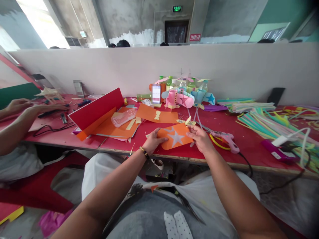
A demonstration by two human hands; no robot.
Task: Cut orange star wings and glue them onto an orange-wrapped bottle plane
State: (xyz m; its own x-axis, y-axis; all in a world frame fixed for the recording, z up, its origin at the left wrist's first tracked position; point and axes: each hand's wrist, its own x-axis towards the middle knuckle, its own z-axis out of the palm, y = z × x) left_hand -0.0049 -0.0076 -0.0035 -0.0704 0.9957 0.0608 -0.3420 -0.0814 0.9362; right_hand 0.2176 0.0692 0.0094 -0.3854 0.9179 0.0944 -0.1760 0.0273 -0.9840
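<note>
Pinched at its left edge by the left hand (152, 141) and at its upper right by the right hand (201, 138), an orange card (171, 142) with silvery star shapes is held just over the near edge of the red table (114, 144). Both grips are closed on it, thumbs on the face.

At far left, another person's hands (18, 105) are near a pale stick model (52, 96). Next, a red board (99, 108) leans up at a slant beside stacked orange sheets (117, 132), with a clear plastic bottle (124, 117) lying on them. Just behind the card, an orange strip (146, 113) bearing a cream cutout (157, 115) takes up the tabletop; beyond it stand a phone (156, 94) and a cluster of decorated bottles (172, 97). Cream petal shapes (187, 121) crowd the right fingertips. Right of that hand, a pink glue gun (228, 138) and a yellow loop (219, 144) occupy the near side, then piled pastel strips (261, 124) and a purple box (279, 154) with a white plug (280, 140) at its top.
</note>
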